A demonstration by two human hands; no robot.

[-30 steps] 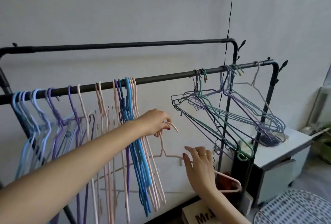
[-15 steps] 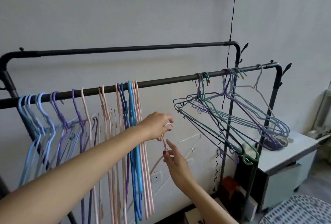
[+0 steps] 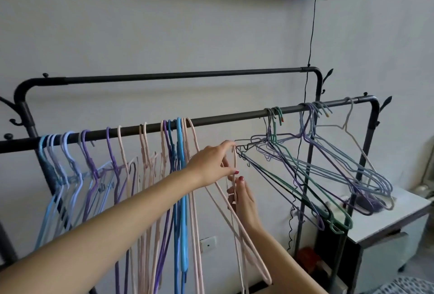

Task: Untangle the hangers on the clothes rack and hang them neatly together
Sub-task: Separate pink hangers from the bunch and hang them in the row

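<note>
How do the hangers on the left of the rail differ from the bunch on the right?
The left hangers hang straight down, side by side; the right bunch splays sideways, interlocked. The left hangers include pink and bright blue; the right bunch is mostly purple, green and grey. Both hook over the front rail.

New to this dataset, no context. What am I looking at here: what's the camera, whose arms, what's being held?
No machine here: a person works bare-handed, and the single picture comes from a wide-angle camera worn on the head, looking forward and down. The left hand and the right hand both have a grip on a pink hanger, held just below the front rail of a black clothes rack. On that rail's left part, blue, purple and pink hangers hang in a fairly tidy row. Near its right end, a tangled bunch of hangers sticks out sideways. A white cabinet stands beneath that bunch.
</note>
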